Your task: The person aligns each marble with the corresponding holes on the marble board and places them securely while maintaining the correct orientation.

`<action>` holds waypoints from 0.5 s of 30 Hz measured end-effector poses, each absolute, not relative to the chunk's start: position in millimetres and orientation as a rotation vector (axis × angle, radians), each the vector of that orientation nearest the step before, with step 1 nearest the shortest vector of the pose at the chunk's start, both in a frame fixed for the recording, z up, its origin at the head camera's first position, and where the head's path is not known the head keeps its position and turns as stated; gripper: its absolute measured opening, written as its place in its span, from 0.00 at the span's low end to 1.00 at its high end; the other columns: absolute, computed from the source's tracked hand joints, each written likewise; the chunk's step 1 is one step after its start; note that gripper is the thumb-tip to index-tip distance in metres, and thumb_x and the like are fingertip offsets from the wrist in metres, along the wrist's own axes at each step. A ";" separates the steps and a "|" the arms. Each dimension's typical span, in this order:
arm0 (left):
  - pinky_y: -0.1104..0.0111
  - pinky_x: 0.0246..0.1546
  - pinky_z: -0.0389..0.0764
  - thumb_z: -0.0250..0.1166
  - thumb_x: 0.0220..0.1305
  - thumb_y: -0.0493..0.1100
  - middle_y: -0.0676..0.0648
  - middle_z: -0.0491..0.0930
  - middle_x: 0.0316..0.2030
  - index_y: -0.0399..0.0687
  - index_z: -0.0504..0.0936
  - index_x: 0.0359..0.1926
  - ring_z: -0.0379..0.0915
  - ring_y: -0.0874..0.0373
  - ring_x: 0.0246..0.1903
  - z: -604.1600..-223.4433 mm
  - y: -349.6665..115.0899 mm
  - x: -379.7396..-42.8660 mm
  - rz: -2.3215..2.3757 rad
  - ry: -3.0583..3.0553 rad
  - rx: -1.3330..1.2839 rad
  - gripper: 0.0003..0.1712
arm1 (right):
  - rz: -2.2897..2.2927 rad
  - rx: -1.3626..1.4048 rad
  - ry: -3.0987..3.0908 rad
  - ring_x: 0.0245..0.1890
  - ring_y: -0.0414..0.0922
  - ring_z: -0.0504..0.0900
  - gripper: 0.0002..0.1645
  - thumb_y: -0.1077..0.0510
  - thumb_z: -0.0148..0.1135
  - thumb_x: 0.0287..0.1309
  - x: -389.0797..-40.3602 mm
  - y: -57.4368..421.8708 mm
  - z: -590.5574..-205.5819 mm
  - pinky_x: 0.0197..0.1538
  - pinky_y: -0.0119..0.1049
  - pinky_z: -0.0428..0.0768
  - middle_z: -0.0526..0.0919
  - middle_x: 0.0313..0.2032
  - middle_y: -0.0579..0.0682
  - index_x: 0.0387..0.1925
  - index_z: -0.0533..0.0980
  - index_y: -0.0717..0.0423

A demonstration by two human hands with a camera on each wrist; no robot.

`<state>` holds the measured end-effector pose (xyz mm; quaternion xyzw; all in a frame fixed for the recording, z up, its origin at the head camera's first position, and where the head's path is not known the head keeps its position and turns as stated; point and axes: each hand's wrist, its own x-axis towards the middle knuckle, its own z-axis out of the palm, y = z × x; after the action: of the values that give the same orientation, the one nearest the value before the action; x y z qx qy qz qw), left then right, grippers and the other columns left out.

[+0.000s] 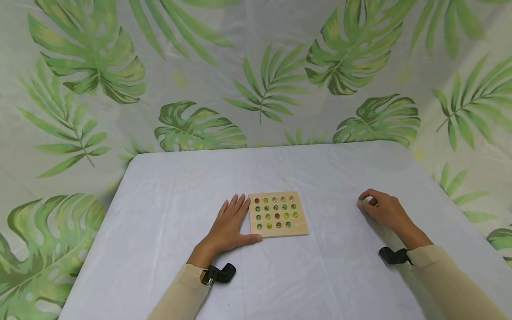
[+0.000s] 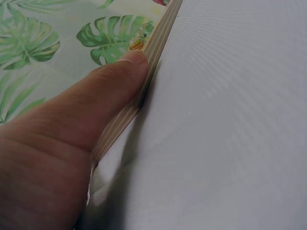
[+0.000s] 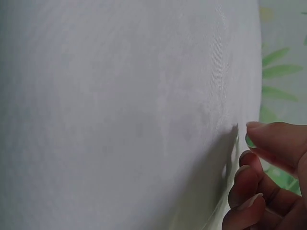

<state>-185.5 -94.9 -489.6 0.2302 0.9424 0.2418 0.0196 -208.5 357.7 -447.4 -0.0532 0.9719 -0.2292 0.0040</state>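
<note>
A light wooden board lies flat on the table with several rows of glass marbles in it, green, yellow-green, brown and clear. At the right end of its nearest row, bare wood shows. My left hand lies along the board's left side, fingers straight, with the thumb on the near left corner. In the left wrist view that thumb touches the board's edge, close to an orange-striped marble. Off to the right, my right hand pinches a small green marble between thumb and index finger, its other fingers curled.
A white cloth covers the table. Behind and beside it hangs a leaf-print curtain. Each wrist carries a small black camera, the left one near the table's front and the right one under the sleeve cuff.
</note>
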 end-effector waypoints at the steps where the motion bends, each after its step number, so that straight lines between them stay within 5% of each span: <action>1: 0.55 0.72 0.36 0.61 0.47 0.79 0.45 0.45 0.75 0.46 0.49 0.76 0.33 0.51 0.75 -489.7 -94.9 -185.0 0.753 2.926 0.714 0.66 | -0.726 -0.169 3.042 0.28 0.46 0.75 0.14 0.50 0.62 0.63 -208.6 356.3 -447.5 0.29 0.37 0.71 0.81 0.28 0.50 0.46 0.77 0.53; 15: 0.56 0.72 0.35 0.60 0.47 0.79 0.46 0.43 0.76 0.46 0.47 0.76 0.31 0.52 0.75 -487.2 -94.9 -185.0 0.716 2.918 0.703 0.66 | -0.808 -0.240 3.027 0.28 0.44 0.76 0.13 0.50 0.63 0.63 -210.6 333.3 -452.8 0.31 0.37 0.72 0.81 0.28 0.48 0.45 0.78 0.52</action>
<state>-185.0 -94.9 -487.2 0.2278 0.9453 0.2320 0.0277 -210.6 333.3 -452.8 -0.0765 0.9633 -0.2572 -0.0006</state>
